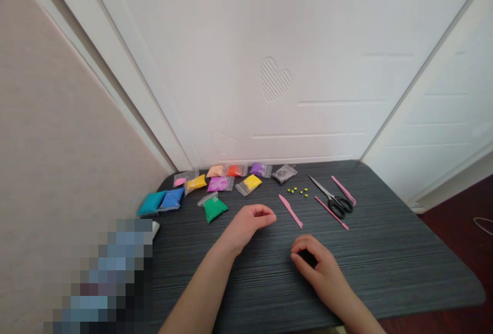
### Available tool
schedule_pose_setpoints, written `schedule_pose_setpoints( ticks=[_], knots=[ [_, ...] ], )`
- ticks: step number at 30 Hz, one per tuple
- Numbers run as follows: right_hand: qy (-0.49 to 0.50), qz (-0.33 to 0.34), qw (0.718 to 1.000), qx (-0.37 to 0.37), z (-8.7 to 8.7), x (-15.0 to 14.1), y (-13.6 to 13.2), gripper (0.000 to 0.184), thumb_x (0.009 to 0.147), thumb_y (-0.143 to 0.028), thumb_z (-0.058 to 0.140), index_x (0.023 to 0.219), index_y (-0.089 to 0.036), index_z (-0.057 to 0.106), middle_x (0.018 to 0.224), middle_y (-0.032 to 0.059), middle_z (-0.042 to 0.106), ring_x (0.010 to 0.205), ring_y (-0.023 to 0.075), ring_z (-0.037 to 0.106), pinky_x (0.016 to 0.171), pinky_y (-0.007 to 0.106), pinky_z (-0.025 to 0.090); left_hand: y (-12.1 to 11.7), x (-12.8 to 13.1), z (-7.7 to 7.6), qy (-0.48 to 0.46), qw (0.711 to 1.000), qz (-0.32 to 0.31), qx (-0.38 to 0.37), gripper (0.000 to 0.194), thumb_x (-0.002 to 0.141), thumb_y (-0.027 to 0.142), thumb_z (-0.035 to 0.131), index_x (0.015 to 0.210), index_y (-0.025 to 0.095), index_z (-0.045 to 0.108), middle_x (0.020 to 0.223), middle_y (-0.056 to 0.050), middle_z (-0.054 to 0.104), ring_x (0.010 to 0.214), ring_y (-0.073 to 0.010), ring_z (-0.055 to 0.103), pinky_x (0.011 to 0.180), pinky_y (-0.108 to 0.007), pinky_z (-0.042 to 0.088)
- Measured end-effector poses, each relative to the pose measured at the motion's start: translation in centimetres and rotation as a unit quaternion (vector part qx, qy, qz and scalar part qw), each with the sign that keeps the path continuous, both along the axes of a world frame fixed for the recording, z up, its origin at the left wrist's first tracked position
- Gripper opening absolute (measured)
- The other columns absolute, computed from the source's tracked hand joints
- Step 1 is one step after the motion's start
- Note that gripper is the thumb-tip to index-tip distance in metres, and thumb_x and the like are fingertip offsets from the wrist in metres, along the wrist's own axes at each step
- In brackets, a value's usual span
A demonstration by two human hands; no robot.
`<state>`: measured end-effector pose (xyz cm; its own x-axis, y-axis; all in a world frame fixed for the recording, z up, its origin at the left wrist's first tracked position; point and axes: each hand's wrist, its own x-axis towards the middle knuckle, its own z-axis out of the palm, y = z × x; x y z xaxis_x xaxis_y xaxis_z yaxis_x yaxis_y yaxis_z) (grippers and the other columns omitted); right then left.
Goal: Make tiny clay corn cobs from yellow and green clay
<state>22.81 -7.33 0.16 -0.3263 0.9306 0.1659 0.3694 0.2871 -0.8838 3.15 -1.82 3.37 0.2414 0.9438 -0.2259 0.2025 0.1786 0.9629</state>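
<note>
Overall, table (404,267): dark and grained, set against a white panel (327,31).
Left hand (247,223): above the table, apart from the other, thumb and fingertips drawn together; whether they pinched something tiny, I could not tell.
Right hand (320,264): closer to the front edge, thumb and forefinger curled round to nearly meet; again, I could not tell whether anything sat between the tips.
Green packet (214,208): near the left wrist, in front of the other packets; it looked soft and squashy, best lifted by its flat clear edge.
Scissors (334,200): off to the right, blades pointing back.
Knife (291,211): pink, flat on the table between and just beyond both hands, with neither seen touching it; probably light, stiff and smooth, best taken by the middle.
Bits (306,195): yellow-green, scattered behind the knife; likely almost weightless and easily squashed, so wanting a gentle fingertip pinch.
</note>
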Motion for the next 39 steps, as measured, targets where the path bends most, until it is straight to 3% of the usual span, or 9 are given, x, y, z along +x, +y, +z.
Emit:
schedule_pose_setpoints(
  ticks=[3,6,11,14,20,30,34,39],
  knots=[
    [-0.005,0.015,1.0,0.026,1.9,0.5,1.2,0.005,0.079,-0.02,0.051,0.076,-0.02,0.055,0.082,0.0022,0.059,0.082,0.0151,0.056,0.076,0.027,0.044,-0.1,0.6,2.6,-0.17,0.985,0.0,-0.01,0.017,0.073,0.029,0.059,0.076,0.012,0.056,0.068,0.0,0.053,0.064,-0.0092,0.049,0.063,-0.024,0.039],
    [0.002,0.029,0.996,0.079,5.8,1.1,2.9,0.004,0.079,-0.02,0.052,0.079,-0.021,0.056,0.087,0.0024,0.059,0.087,0.0153,0.055,0.08,0.028,0.044,-0.2,1.3,5.5,-0.307,0.952,-0.006,-0.002,0.016,0.074,0.029,0.056,0.074,0.014,0.052,0.07,0.0,0.049,0.065,-0.0085,0.047,0.065,-0.025,0.04],
    [0.065,0.04,0.977,0.2,13.2,0.8,4.3,0.013,0.077,-0.016,0.055,0.085,-0.026,0.056,0.09,0.0015,0.057,0.089,0.0146,0.054,0.078,0.027,0.045,-0.7,2.0,9.7,-0.444,0.894,-0.05,0.021,0.011,0.074,0.025,0.056,0.071,0.014,0.055,0.068,0.0,0.046,0.066,-0.0093,0.045,0.064,-0.024,0.038],
    [0.098,0.048,0.964,0.243,15.6,-0.4,4.1,0.017,0.077,-0.013,0.056,0.086,-0.028,0.057,0.091,0.0013,0.056,0.093,0.0149,0.054,0.078,0.027,0.046,-1.1,1.7,11.1,-0.491,0.866,-0.086,0.031,0.008,0.074,0.021,0.057,0.072,0.014,0.059,0.067,-0.001,0.049,0.068,-0.0108,0.046,0.065,-0.025,0.037],
    [0.09,0.085,0.953,0.276,16.4,-2.3,4.1,0.016,0.076,-0.017,0.059,0.086,-0.029,0.057,0.086,0.0014,0.057,0.089,0.0157,0.056,0.078,0.028,0.049,-1.4,0.9,12.0,-0.498,0.862,-0.097,0.017,0.005,0.071,0.019,0.061,0.072,0.014,0.063,0.068,-0.001,0.053,0.068,-0.0112,0.048,0.065,-0.024,0.036],
    [0.064,-0.003,0.949,0.307,15.8,-2.8,3.9,0.013,0.078,-0.018,0.056,0.085,-0.028,0.059,0.083,0.0025,0.058,0.085,0.0167,0.057,0.088,0.033,0.046,-0.6,1.2,11.7,-0.441,0.895,-0.058,-0.024,0.009,0.066,0.023,0.066,0.068,0.015,0.063,0.066,-0.001,0.052,0.066,-0.0118,0.047,0.061,-0.024,0.036],
    [0.033,0.04,0.942,0.33,15.8,-2.5,5.0,0.016,0.077,-0.017,0.057,0.088,-0.028,0.058,0.085,0.0018,0.059,0.084,0.015,0.058,0.086,0.029,0.047,-0.4,1.1,11.6,-0.432,0.9,-0.055,-0.031,0.009,0.066,0.023,0.067,0.068,0.015,0.064,0.067,-0.001,0.051,0.065,-0.0109,0.047,0.06,-0.022,0.037],
    [0.014,0.054,0.937,0.346,15.9,-2.1,5.5,0.02,0.074,-0.016,0.059,0.09,-0.028,0.058,0.087,0.0033,0.059,0.085,0.0177,0.058,0.086,0.034,0.048,-0.3,1.4,11.8,-0.426,0.903,-0.048,-0.032,0.009,0.066,0.023,0.066,0.067,0.014,0.064,0.066,-0.001,0.051,0.064,-0.0105,0.047,0.059,-0.022,0.037]
  ],
)
